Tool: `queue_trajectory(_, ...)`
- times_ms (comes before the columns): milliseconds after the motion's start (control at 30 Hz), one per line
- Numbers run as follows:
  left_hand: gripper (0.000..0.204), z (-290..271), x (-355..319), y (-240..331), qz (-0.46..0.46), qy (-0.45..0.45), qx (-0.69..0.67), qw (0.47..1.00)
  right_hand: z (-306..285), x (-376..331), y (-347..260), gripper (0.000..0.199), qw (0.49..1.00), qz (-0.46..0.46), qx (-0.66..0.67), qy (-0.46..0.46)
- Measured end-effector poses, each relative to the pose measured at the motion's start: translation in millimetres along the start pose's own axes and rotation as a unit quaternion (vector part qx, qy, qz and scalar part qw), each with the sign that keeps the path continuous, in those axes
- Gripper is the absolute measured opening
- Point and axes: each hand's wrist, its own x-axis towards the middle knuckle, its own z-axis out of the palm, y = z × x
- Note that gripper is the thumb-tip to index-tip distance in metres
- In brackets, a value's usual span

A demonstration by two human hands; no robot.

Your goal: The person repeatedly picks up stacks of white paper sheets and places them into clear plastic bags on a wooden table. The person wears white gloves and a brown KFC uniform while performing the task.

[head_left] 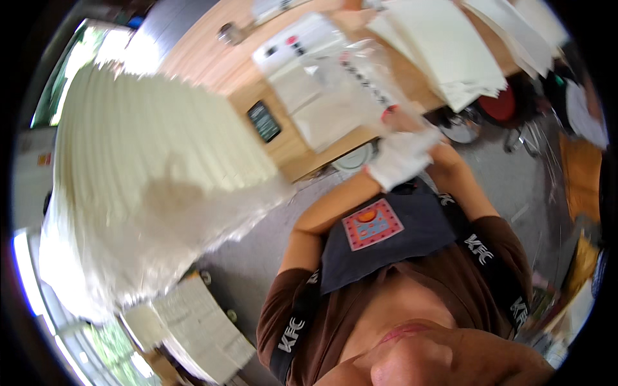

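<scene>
My left hand [405, 157], in a white glove, crosses in front of my right wrist at the table's near edge. Its fingers are smeared by motion. Beyond it my right hand [407, 120] looks bare and blurred, partly hidden by the glove. It is at the near end of a clear plastic bag [370, 74] with dark and red printing, and I cannot make out whether its fingers grip the film. Under and beside that bag lie flat white printed bags [283, 59] on the wooden table [203, 55].
A tall stack of pale sheets [154, 135] in clear plastic wrap fills the left. A black phone [264, 121] lies on the table, with a small glass jar [230, 33] farther back. More pale sheets [444, 48] overhang at right, near a red stool [499, 106]. Bundled paper [199, 328] stands lower left.
</scene>
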Motion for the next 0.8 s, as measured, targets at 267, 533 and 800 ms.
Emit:
queue_trajectory(267,0.023,0.4,1.0,-141.9,-0.098,0.177,-0.07,0.977,-60.2,-35.6,46.5,0.031,0.944,-0.069,-0.182,0.266)
queue_trajectory(533,0.02,16.0,46.1,-128.2,-0.166,0.034,-0.225,0.96,-98.0,-28.3,122.4,0.031,0.917,0.012,-0.333,0.22)
queue_trajectory(800,0.045,28.7,92.9,-107.3,-0.277,0.031,-0.499,0.821,-119.5,-33.6,40.0,0.009,0.877,-0.175,-0.262,0.363)
